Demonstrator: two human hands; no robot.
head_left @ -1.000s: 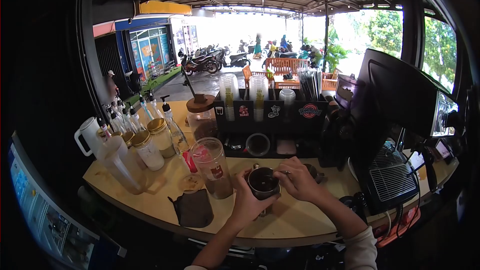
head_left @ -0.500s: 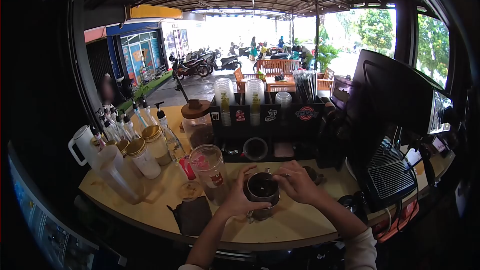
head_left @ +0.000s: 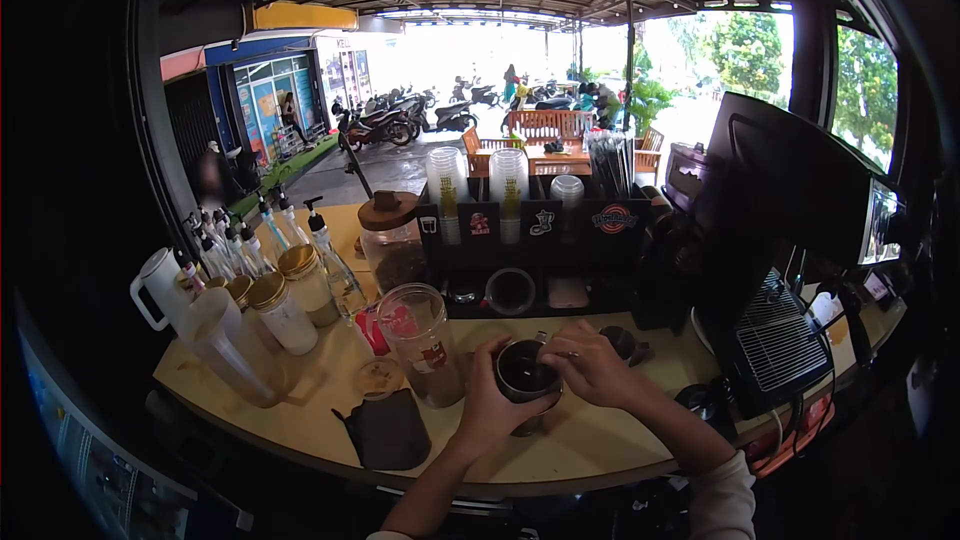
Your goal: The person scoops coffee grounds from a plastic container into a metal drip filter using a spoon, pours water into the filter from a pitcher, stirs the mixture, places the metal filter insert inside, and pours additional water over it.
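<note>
A metal cup (head_left: 527, 368) with dark liquid in it stands in front of me over the counter. My left hand (head_left: 492, 402) is wrapped around its left and near side, thumb across the front. At the cup's right rim, my right hand (head_left: 597, 365) is pinched closed, fingertips over the opening; what they hold, if anything, is too small to make out. Just below the cup shows a metal base (head_left: 527, 427), partly hidden by my left hand. Left of the cup stands a tall clear plastic jar (head_left: 428, 360), and nearer me lies a dark folded cloth (head_left: 390, 432).
Lidded jars (head_left: 283, 315), pump bottles (head_left: 335, 260) and a clear pitcher (head_left: 235, 350) crowd the left. A black organizer (head_left: 535, 225) with stacked plastic cups lines the back. On the right are a small dark cup (head_left: 618, 342), a slatted drip tray (head_left: 780, 345) and a monitor (head_left: 795, 180).
My left hand has shifted around the cup, and the cup tilts slightly differently. My right hand stays pinched at the rim, its fingertips slightly lower. The whole view has moved a little.
</note>
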